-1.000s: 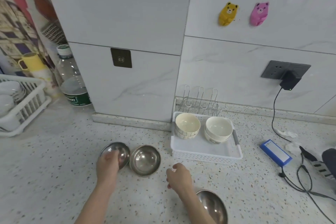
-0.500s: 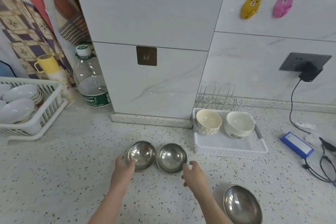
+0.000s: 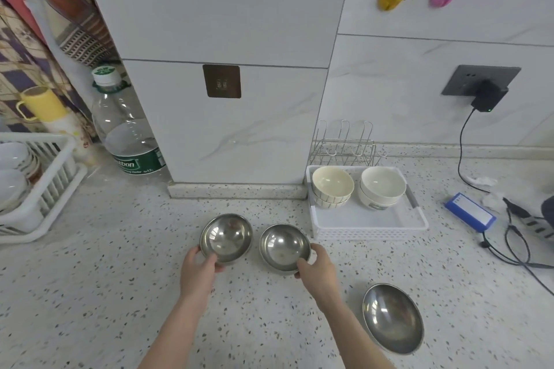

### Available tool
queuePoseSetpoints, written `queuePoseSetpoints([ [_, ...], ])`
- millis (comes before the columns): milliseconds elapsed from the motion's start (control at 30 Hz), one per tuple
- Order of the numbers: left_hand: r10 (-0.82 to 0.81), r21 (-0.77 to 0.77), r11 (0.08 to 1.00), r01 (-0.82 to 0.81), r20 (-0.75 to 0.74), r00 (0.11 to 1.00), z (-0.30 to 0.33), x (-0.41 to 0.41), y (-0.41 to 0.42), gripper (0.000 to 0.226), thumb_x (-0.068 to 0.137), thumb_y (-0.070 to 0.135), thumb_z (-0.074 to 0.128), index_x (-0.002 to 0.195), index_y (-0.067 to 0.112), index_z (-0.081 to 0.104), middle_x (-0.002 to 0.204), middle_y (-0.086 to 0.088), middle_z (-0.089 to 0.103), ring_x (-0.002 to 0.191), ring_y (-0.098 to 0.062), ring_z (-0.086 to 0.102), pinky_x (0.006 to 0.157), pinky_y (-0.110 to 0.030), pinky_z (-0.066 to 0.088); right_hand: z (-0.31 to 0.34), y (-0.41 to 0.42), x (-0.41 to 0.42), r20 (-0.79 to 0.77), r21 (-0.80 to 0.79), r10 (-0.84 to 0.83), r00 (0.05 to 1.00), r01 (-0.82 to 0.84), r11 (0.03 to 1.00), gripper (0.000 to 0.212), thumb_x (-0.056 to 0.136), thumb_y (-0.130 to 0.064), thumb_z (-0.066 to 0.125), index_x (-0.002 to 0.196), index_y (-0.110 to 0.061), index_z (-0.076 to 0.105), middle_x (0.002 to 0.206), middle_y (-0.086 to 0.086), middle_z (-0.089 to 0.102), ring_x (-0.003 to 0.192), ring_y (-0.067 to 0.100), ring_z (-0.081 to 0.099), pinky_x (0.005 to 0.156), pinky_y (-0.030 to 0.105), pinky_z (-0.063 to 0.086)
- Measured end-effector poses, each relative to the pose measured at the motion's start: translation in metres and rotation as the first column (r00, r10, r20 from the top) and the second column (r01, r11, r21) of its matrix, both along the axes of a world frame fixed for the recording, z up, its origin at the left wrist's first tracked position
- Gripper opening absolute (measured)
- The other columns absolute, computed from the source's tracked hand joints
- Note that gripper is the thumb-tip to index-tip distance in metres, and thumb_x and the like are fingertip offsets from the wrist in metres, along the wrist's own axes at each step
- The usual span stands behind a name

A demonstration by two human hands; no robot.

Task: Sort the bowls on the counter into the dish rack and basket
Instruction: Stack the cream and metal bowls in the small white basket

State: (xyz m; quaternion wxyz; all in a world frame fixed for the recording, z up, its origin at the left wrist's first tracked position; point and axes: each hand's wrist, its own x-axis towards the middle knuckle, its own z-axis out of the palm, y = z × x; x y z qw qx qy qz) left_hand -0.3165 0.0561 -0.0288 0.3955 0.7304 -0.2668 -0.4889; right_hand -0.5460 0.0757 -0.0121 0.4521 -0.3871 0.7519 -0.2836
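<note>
Two steel bowls sit side by side on the speckled worktop (image 3: 90,293): the left hand (image 3: 198,271) grips the left bowl (image 3: 227,237) by its near rim, the right hand (image 3: 318,267) the right bowl (image 3: 284,246). A third steel bowl (image 3: 392,317) lies nearer, right. Cream bowls (image 3: 332,186) stand in the white basket (image 3: 370,232); the dish rack (image 3: 57,177) is far left.

Beside the white plastic basket (image 3: 368,226), three steel bowls (image 3: 226,238) gleam mirror-glossy on the matt speckled stone counter (image 3: 105,278). Inside it, glazed ceramic bowls (image 3: 332,186) look smooth.
</note>
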Motion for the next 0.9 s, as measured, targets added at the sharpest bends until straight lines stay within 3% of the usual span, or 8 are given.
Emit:
queuePoseSetpoints([
  [133, 0.031, -0.064, 0.997, -0.035, -0.056, 0.998, 0.014, -0.015, -0.008, 0.051, 0.094, 0.02, 0.062, 0.142, 0.021, 0.043, 0.084, -0.019, 0.073, 0.043, -0.01, 0.034, 0.038, -0.021, 0.027, 0.023, -0.003, -0.021, 0.054, -0.081, -0.08, 0.995, 0.084, 0.993, 0.044, 0.087, -0.017, 0.054, 0.13, -0.026, 0.051, 0.078, -0.002, 0.071, 0.064, 0.004, 0.069, 0.048, 0.019, 0.046],
  [300, -0.003, -0.115, 0.993, -0.01, -0.112, 0.994, 0.034, -0.052, -0.017, 0.048, 0.093, 0.023, 0.064, 0.137, 0.023, 0.046, 0.084, -0.019, 0.073, 0.038, -0.003, 0.039, 0.04, -0.02, 0.028, 0.054, -0.011, -0.061, 0.101, -0.16, -0.153, 0.983, 0.168, 0.973, 0.054, 0.086, -0.019, 0.054, 0.136, -0.033, 0.042, 0.072, -0.001, 0.074, 0.068, 0.007, 0.069, 0.053, 0.021, 0.046],
  [400, -0.038, -0.138, 0.99, 0.02, -0.128, 0.991, 0.043, -0.077, -0.02, 0.046, 0.093, 0.025, 0.065, 0.135, 0.024, 0.048, 0.084, -0.018, 0.073, 0.039, -0.003, 0.04, 0.042, -0.02, 0.029, 0.066, -0.015, -0.089, 0.073, -0.222, -0.186, 0.98, 0.198, 0.955, 0.054, 0.085, -0.021, 0.057, 0.134, -0.037, 0.041, 0.066, -0.003, 0.073, 0.068, 0.009, 0.068, 0.051, 0.019, 0.044],
  [567, -0.087, -0.163, 0.985, 0.059, -0.167, 0.982, 0.051, -0.121, -0.026, 0.041, 0.092, 0.027, 0.066, 0.13, 0.026, 0.049, 0.086, -0.02, 0.073, 0.038, -0.002, 0.042, 0.042, -0.02, 0.029, 0.075, -0.018, -0.139, 0.043, -0.272, -0.254, 0.966, 0.256, 0.928, 0.047, 0.084, -0.023, 0.056, 0.127, -0.039, 0.044, 0.065, -0.005, 0.073, 0.068, -0.001, 0.067, 0.052, 0.018, 0.043],
  [700, -0.121, -0.174, 0.98, 0.092, -0.164, 0.979, 0.056, -0.15, -0.028, 0.038, 0.092, 0.028, 0.067, 0.127, 0.026, 0.051, 0.084, -0.019, 0.074, 0.037, -0.003, 0.041, 0.041, -0.019, 0.03, 0.078, -0.018, -0.177, 0.003, -0.29, -0.307, 0.952, 0.294, 0.911, 0.055, 0.084, -0.02, 0.055, 0.136, -0.032, 0.044, 0.065, -0.002, 0.072, 0.069, 0.011, 0.069, 0.051, 0.024, 0.045],
  [900, -0.159, -0.17, 0.976, 0.136, -0.131, 0.978, 0.06, -0.183, -0.036, 0.036, 0.093, 0.022, 0.064, 0.127, 0.021, 0.052, 0.075, -0.014, 0.073, 0.036, -0.002, 0.042, 0.037, -0.017, 0.028, 0.089, -0.027, -0.227, -0.146, -0.287, -0.313, 0.939, 0.263, 0.921, 0.052, 0.085, -0.02, 0.054, 0.137, -0.024, 0.05, 0.068, -0.001, 0.072, 0.069, 0.009, 0.068, 0.054, 0.024, 0.042],
])
